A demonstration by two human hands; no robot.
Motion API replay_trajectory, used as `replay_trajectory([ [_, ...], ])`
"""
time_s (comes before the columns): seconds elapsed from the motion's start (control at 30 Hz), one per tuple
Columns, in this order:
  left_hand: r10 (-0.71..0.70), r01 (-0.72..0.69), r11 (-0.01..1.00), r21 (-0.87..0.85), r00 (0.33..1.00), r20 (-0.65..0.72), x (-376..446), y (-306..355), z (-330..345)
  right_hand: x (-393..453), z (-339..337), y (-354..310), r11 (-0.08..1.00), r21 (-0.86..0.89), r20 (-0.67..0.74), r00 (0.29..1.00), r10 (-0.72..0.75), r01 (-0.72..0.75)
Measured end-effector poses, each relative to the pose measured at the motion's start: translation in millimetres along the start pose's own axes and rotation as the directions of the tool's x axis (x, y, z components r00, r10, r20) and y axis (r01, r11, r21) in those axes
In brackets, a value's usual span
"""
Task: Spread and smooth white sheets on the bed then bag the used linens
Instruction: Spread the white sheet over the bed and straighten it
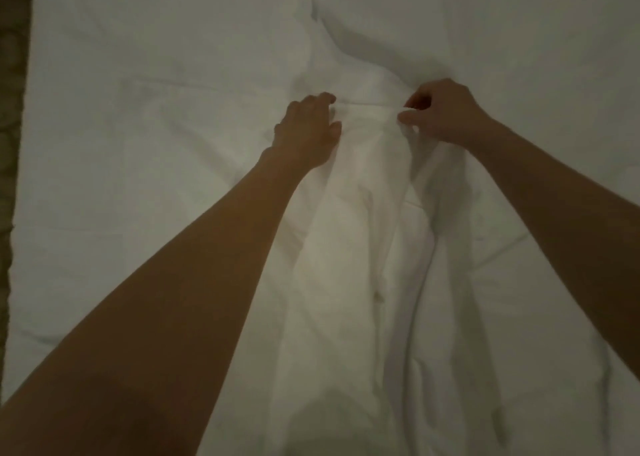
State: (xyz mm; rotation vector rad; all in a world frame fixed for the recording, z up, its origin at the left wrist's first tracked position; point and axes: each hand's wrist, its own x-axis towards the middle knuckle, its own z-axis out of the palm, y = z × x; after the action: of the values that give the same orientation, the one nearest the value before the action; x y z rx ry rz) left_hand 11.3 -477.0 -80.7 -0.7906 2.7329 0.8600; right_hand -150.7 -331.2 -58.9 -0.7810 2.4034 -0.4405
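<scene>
A white sheet [363, 247] lies bunched in a long ridge down the middle of the bed [121, 143], which is covered in flat white linen. Both of my arms reach forward to the far end of the ridge. My left hand [308, 129] grips the sheet's edge with curled fingers. My right hand [440, 112] pinches the same edge between thumb and fingers, a short way to the right. The cloth hangs in folds between and below the hands.
The bed's left edge [20, 213] runs down the frame, with dark patterned floor [8, 91] beyond it. A deep wrinkle [332, 36] creases the linen further up the bed. Flat linen stretches to both sides of the ridge.
</scene>
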Motion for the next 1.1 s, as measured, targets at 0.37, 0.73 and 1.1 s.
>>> replay_trajectory([
  [0.37, -0.175, 0.171, 0.977, 0.125, 0.984, 0.025, -26.4, 8.6, 16.0, 50.7, -23.1, -7.0, 0.981, 0.196, -0.198, 0.979, 0.043, -0.004],
  [0.73, -0.21, 0.211, 0.963, 0.165, 0.977, -0.024, -59.9, 1.2, 44.3, 53.6, -5.9, 7.4, 0.827, 0.555, -0.239, 0.934, 0.264, -0.092],
  [1.1, -0.296, 0.3, 0.945, 0.126, 0.954, -0.05, -209.0, -24.4, 75.5, -137.2, 86.6, 29.9, 0.794, 0.573, 0.021, 0.972, 0.234, -0.203],
])
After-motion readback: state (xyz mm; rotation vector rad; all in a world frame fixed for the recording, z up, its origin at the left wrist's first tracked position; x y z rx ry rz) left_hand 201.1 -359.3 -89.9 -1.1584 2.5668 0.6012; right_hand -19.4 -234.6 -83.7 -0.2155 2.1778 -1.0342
